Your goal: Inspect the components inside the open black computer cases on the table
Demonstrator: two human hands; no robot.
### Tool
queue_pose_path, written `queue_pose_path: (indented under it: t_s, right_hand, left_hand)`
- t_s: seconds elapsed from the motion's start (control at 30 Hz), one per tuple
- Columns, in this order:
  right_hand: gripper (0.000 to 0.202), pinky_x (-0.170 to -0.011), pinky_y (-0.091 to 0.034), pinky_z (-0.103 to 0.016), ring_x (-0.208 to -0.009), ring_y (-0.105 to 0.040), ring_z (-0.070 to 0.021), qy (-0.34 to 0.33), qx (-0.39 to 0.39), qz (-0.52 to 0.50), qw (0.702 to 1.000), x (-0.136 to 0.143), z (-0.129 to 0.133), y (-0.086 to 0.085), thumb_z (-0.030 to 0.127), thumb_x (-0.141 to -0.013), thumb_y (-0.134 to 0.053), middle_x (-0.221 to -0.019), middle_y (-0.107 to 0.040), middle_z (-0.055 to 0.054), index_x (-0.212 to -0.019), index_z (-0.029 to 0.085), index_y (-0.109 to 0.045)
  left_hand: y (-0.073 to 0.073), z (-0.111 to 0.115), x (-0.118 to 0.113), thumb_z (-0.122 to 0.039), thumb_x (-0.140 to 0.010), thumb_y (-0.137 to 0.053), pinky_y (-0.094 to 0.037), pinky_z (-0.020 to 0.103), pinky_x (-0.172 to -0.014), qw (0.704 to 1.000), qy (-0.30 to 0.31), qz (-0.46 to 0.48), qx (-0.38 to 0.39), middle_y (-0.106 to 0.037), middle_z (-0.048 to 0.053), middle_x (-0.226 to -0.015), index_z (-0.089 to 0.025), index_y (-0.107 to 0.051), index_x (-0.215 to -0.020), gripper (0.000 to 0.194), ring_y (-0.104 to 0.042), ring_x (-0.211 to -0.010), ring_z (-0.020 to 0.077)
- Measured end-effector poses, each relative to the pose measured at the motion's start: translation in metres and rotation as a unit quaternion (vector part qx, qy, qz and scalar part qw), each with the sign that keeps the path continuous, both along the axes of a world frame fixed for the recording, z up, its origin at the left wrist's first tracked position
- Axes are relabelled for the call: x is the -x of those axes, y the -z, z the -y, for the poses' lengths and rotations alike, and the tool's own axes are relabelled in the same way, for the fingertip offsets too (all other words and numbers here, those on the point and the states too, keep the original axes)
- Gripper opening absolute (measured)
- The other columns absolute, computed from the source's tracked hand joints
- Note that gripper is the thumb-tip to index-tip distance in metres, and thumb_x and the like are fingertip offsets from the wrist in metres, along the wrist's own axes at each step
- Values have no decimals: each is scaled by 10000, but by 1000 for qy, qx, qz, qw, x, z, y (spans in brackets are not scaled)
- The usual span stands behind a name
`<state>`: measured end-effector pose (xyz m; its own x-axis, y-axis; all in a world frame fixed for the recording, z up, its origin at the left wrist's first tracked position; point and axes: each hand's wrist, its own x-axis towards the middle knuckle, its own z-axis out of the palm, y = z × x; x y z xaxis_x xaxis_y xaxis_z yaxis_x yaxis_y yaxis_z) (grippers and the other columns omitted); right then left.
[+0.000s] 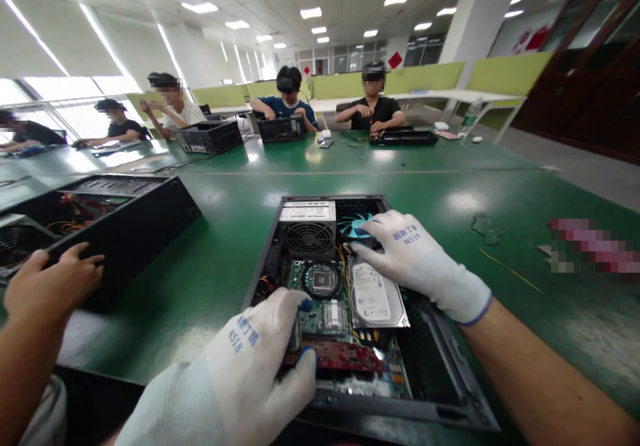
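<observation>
An uncovered desktop computer case [470, 393] lies in front of me. My right hand [407, 253], in a white glove, has thumb and fingers closed about the dark rim of a blue-bladed cooling fan [353, 225]. Just below that hand, a silver hard drive [376, 296] lies label up. My left hand [255, 359], also gloved, reaches over the near left of the case with thumb and fingers apart, beside a red circuit card [340, 356]. Its farther fingers are partly hidden. Between the hands, a bare processor socket [323, 279] shows on the green motherboard [310, 319].
A power supply [309, 233] fills the case's far left corner. Left of me, another person's hand [55, 276] touches a second computer case [135, 233]. A yellow strip [510, 269] and a clear plastic piece [485, 228] lie right. Several people work across the green table [240, 186].
</observation>
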<state>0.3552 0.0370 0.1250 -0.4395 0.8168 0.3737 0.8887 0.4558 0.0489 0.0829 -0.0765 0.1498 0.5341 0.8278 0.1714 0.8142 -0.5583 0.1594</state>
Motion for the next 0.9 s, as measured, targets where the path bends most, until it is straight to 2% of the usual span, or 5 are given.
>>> queue_pose_path:
  t_s: [0.17, 0.3, 0.5, 0.67, 0.9]
  right_hand:
    - [410, -847, -348, -356, -1017, -556, -274, -8, -2, -8, 1000, -1, -2, 1, 520, -958, -522, -1033, -675, -110, -1118, 181, -688]
    - [392, -848, -337, -358, -1023, -549, -273, -11, -3, -16, 1000, -2, 0, -1, 506, -964, -518, -1057, -670, -115, -1096, 179, -688]
    - [374, -804, -320, -356, -994, -550, -271, -7, 3, -26, 1000, -2, 3, -3, 495, -971, -503, -1024, -667, -112, -1057, 185, -693]
    - [350, -775, -307, -356, -953, -557, -263, -9, 1, -35, 999, -4, 5, -3, 488, -966, -511, -982, -669, -94, -1009, 192, -694]
    - [340, -761, -302, -355, -948, -560, -258, -16, 11, -38, 999, -4, 4, -3, 484, -967, -511, -978, -686, -93, -962, 198, -695]
  left_hand:
    - [0, -34, -14, -159, -902, -454, -461, 489, -1079, 989, 54, -123, 54, -563, 147, -1376, -211, -537, -1230, 341, -548, -1315, 328]
    - [12, -82, -45, -318, -943, -440, -552, 448, -934, 981, -8, -154, 122, -605, 179, -1228, -139, -524, -1257, 371, -678, -1084, 299]
    - [30, -138, -80, -451, -869, -553, -563, 495, -878, 942, -17, -269, 199, -595, 185, -1281, -230, -606, -1271, 462, -677, -1081, 365]
    - [47, -153, -89, -348, -784, -654, -564, 450, -896, 938, -13, -286, 193, -653, 166, -1260, -224, -647, -1238, 470, -670, -1108, 354]
    - [71, -162, -80, -373, -755, -658, -579, 403, -873, 944, -10, -271, 187, -716, 125, -1161, -221, -619, -1203, 474, -704, -1048, 317]
